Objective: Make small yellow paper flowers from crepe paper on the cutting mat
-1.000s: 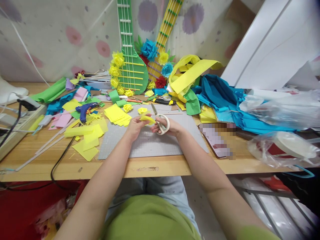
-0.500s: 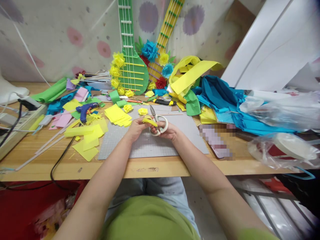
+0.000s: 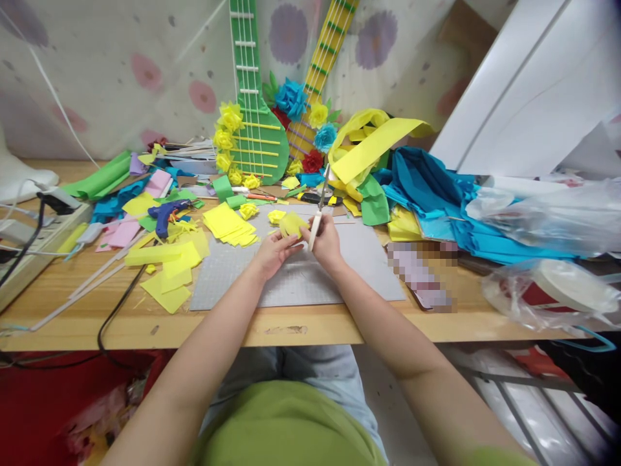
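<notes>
Over the grey cutting mat, my left hand pinches a rounded piece of yellow crepe paper. My right hand is closed on a pair of white-handled scissors, whose blades point up and away from me. A fingertip of that hand meets the right edge of the yellow paper. Just beyond the hands, two small yellow paper roses lie at the mat's far side. To their left is a fanned stack of yellow paper squares.
Two paper-covered lutes, one green and one yellow, lean against the wall. A blue glue gun, yellow scraps and a black cable lie left. Blue crepe paper, a blurred-out phone-like object and a bagged tub are right.
The scissors have turned in my right hand, from lying across the fingers to upright with blades pointing away. The yellow paper, folded narrow before, now shows a broader, rounded face.
</notes>
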